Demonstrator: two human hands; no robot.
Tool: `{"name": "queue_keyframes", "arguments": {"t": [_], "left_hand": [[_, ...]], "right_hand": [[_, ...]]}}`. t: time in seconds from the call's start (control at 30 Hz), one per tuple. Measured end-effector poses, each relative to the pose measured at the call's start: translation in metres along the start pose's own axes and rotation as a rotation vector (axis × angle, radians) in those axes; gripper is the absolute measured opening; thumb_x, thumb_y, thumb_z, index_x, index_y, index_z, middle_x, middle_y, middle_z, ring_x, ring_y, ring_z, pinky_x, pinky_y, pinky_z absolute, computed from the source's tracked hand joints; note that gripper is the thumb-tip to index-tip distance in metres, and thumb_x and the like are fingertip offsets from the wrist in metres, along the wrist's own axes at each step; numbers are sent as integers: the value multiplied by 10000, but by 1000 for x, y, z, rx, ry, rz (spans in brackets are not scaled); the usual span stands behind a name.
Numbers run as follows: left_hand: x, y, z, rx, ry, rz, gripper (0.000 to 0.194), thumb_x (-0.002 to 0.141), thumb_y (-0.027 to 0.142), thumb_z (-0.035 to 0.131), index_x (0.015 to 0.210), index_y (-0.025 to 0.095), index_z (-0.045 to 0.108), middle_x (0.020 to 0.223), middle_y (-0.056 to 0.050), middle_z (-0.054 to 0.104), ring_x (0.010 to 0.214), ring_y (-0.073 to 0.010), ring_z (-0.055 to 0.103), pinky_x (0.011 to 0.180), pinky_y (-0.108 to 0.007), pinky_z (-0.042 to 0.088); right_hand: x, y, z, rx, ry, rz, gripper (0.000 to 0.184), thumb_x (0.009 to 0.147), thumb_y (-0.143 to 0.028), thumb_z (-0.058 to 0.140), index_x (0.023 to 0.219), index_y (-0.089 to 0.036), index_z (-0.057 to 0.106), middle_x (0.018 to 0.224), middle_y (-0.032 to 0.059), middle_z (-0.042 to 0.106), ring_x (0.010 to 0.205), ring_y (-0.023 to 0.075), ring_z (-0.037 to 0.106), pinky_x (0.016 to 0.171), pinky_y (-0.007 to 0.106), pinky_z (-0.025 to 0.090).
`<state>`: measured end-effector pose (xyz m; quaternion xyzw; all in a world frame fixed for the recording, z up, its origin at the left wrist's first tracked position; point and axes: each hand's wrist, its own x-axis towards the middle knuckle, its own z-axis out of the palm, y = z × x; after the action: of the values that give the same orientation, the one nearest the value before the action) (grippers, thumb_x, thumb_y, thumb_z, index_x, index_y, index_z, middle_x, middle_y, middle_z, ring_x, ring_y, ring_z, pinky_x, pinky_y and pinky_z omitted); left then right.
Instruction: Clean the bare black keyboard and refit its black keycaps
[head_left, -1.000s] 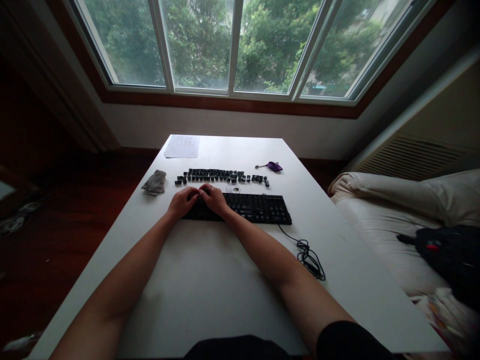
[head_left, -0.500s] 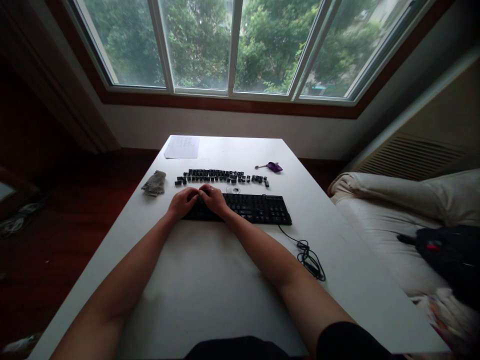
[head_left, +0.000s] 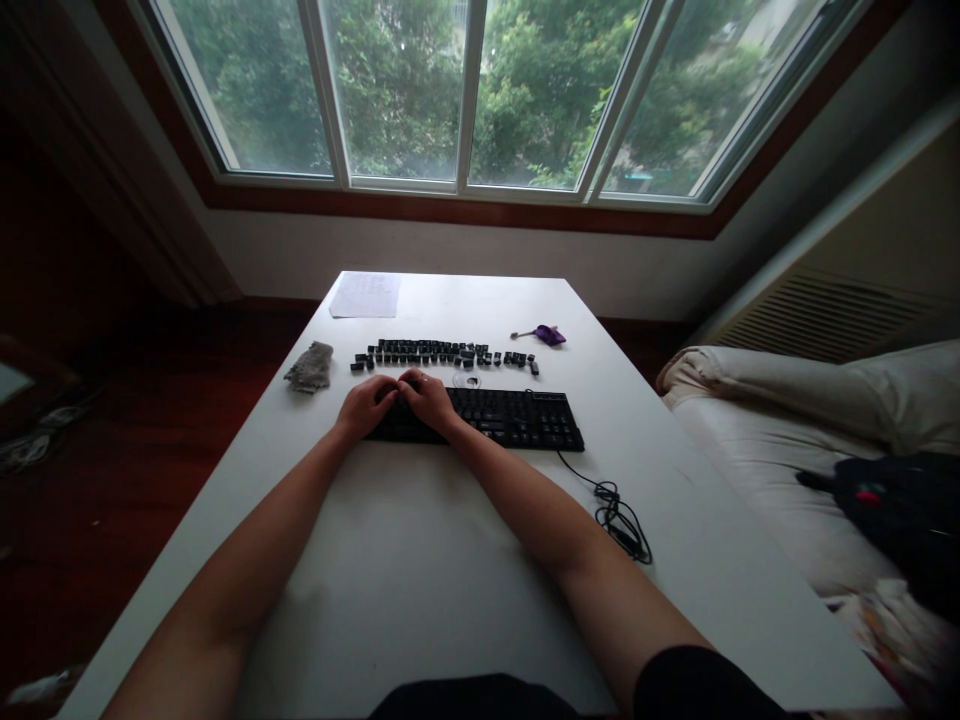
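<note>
A black keyboard lies across the middle of the white table. My left hand and my right hand rest side by side on its left end, knuckles up, fingertips meeting. Both have their fingers curled down and pressed together; whatever is under them is hidden. Behind the keyboard, several loose black keycaps lie in rows. A small clear ring-like item sits between the keycaps and the keyboard.
A grey cloth lies left of the keycaps, a sheet of paper at the far left corner, a purple tool at the far right. The keyboard's coiled cable trails right. A pale sofa with a black bag stands on the right.
</note>
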<state>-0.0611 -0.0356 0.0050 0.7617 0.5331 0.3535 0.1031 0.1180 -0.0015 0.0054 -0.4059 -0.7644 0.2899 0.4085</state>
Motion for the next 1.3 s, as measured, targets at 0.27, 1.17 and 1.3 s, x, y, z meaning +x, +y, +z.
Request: {"name": "queue_keyframes", "arguments": {"t": [0.27, 1.17, 1.3], "left_hand": [[0, 2, -1, 0, 8, 8, 254, 889, 364, 525, 1058, 221, 649, 991, -55, 695, 895, -216, 631, 830, -348, 496], [1, 6, -3, -4, 20, -3, 247, 913, 378, 487, 1014, 223, 652, 971, -50, 692, 907, -216, 627, 831, -341, 490], [1, 7, -3, 1, 17, -1, 285, 946, 396, 433, 1001, 220, 650, 961, -52, 693, 904, -216, 628, 828, -333, 483]], "right_hand": [[0, -5, -4, -1, -17, 20, 163, 902, -341, 547, 937, -238, 669, 860, -2, 696, 823, 172, 631, 792, 269, 466], [-1, -5, -4, -10, -12, 10, 174, 905, -358, 544, 939, -242, 669, 859, -4, 692, 818, 168, 625, 786, 263, 462], [-1, -5, -4, -11, -7, 9, 176, 904, -369, 545, 930, -245, 668, 838, -8, 690, 810, 168, 626, 779, 261, 462]]}}
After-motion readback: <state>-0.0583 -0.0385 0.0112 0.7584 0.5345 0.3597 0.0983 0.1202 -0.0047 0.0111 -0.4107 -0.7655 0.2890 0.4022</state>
